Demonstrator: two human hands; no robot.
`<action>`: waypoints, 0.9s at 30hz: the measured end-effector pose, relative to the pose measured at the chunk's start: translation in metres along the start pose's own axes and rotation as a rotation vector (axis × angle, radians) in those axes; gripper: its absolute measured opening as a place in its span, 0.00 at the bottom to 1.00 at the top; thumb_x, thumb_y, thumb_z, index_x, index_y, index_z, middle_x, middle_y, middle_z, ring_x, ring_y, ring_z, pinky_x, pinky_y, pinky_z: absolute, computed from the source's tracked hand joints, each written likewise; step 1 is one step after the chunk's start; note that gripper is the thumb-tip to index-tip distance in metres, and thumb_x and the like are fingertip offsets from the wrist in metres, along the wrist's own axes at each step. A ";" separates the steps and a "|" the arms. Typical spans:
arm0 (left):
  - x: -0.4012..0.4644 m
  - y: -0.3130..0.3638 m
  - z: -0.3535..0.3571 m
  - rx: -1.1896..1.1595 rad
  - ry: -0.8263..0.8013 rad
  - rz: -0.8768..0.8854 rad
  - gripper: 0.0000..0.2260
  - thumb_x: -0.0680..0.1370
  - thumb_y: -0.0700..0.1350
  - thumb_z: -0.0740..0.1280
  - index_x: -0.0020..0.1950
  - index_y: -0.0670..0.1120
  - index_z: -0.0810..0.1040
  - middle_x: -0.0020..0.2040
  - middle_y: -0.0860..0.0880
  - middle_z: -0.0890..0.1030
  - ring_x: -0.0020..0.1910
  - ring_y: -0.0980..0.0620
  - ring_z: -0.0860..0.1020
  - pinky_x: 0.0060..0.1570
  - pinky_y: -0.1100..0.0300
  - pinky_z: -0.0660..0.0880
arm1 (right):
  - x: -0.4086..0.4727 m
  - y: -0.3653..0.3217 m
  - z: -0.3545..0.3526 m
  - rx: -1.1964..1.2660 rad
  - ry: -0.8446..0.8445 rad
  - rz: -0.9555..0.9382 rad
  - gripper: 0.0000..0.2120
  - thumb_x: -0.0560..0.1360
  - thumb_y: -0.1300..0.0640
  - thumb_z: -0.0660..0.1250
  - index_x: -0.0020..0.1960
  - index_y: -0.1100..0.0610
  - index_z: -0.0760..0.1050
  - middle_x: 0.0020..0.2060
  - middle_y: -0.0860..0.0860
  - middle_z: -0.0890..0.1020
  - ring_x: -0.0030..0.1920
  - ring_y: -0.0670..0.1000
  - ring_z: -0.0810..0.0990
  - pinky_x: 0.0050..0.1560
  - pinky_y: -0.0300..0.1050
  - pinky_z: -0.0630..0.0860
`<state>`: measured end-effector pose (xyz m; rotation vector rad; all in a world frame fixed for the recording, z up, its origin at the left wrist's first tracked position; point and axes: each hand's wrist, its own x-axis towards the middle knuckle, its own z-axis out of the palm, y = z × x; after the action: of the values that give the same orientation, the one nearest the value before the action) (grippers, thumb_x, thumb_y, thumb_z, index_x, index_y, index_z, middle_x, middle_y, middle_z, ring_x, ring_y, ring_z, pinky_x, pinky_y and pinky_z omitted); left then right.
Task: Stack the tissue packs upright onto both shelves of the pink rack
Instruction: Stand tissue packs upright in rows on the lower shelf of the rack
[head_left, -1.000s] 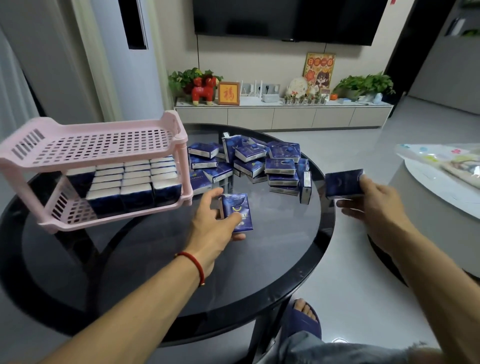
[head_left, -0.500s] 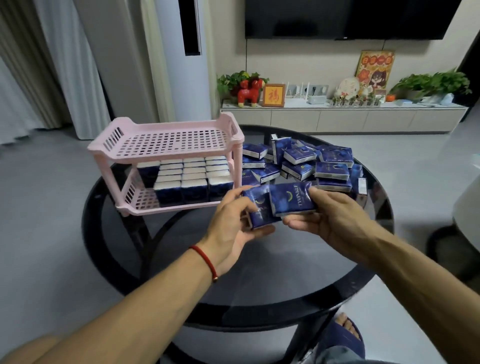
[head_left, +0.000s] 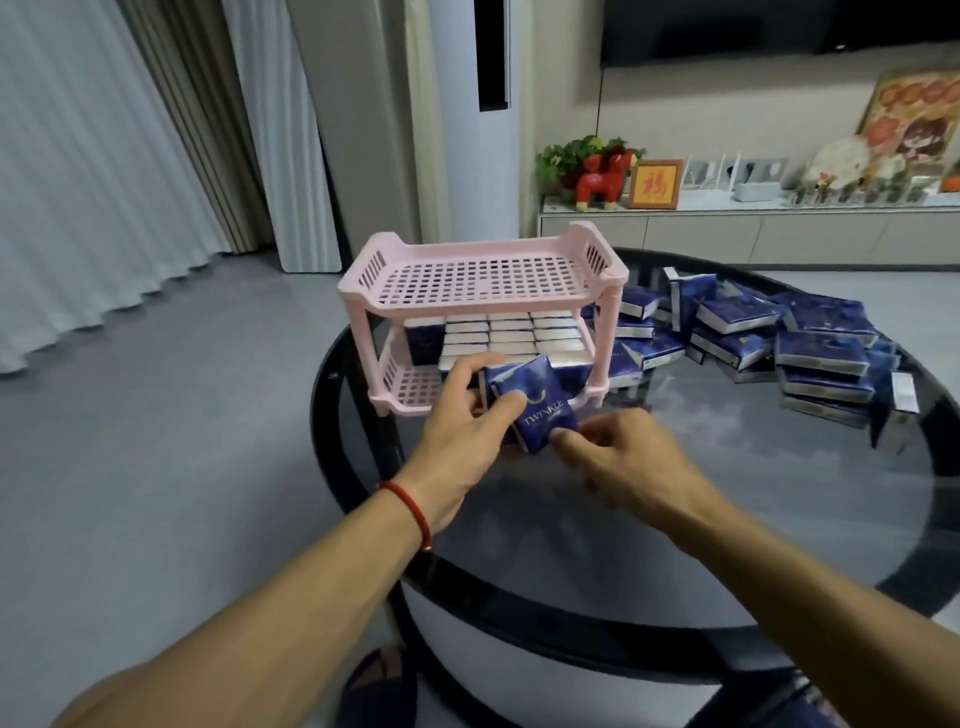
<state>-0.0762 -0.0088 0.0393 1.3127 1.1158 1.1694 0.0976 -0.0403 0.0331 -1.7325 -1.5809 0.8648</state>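
Both hands, left (head_left: 462, 421) and right (head_left: 631, 457), pinch tissue packs (head_left: 540, 402) just before the pink rack (head_left: 483, 275).

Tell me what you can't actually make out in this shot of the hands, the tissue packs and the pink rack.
Head view:
- How many packs the left hand grips: the front pack hides any behind it.
- Whether the right hand pinches that pack or only touches it: its fingertips are blurred.
- Front row on the lower shelf: hidden by both hands.
- Loose pile: far packs overlap, so no count.
- Top shelf shows no packs.
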 end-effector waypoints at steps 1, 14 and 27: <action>0.001 0.000 -0.009 0.046 -0.015 0.021 0.18 0.71 0.48 0.70 0.61 0.56 0.77 0.57 0.44 0.85 0.58 0.39 0.82 0.59 0.36 0.79 | 0.001 -0.004 0.002 -0.010 -0.004 -0.025 0.14 0.76 0.42 0.69 0.51 0.52 0.83 0.41 0.50 0.86 0.40 0.47 0.84 0.46 0.52 0.84; 0.012 0.011 -0.097 0.318 -0.163 0.047 0.25 0.75 0.38 0.76 0.70 0.49 0.74 0.63 0.47 0.83 0.58 0.50 0.84 0.62 0.50 0.80 | 0.023 -0.046 0.064 0.281 -0.079 -0.259 0.18 0.73 0.47 0.77 0.60 0.49 0.77 0.49 0.46 0.85 0.46 0.46 0.86 0.47 0.46 0.83; 0.031 0.011 -0.128 0.697 -0.001 0.257 0.23 0.73 0.40 0.78 0.64 0.54 0.77 0.60 0.53 0.77 0.60 0.54 0.79 0.61 0.52 0.80 | 0.068 -0.076 0.073 -0.204 0.050 -0.597 0.23 0.74 0.45 0.74 0.66 0.51 0.77 0.54 0.46 0.83 0.53 0.48 0.79 0.55 0.47 0.78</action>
<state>-0.2002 0.0347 0.0549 2.0333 1.4551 0.9856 -0.0021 0.0347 0.0483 -1.2678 -2.0479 0.3718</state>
